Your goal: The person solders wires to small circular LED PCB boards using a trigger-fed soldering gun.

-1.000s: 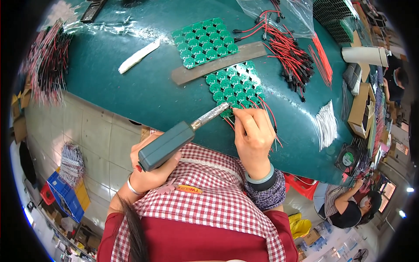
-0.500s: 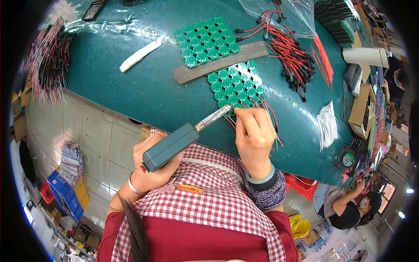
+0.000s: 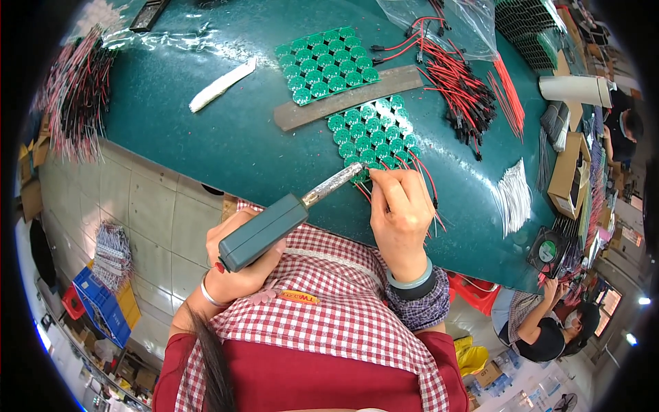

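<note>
In my left hand [image 3: 237,250] is a soldering iron [image 3: 264,232], its dark green box-shaped body wrapped by my fingers. The iron's metal barrel points up and right, its tip at the near edge of a green panel of round circuit boards [image 3: 371,136]. My right hand [image 3: 400,216] is closed in a pinch just right of that tip, on a thin wire mostly hidden by the fingertips. Several red and dark wires [image 3: 427,180] trail from the panel's near right edge, around and under my right hand.
A flat grey bar [image 3: 347,98] lies between this panel and a second green panel [image 3: 322,65]. To the right are red-black wire bundles [image 3: 456,89], white wires [image 3: 513,199] and a small fan [image 3: 547,248]. A white strip [image 3: 223,84] lies left. A co-worker [image 3: 549,326] sits lower right.
The soldering iron's body and my left hand have shifted slightly left and down, its tip still at the panel's near edge. My right hand stays nearly still.
</note>
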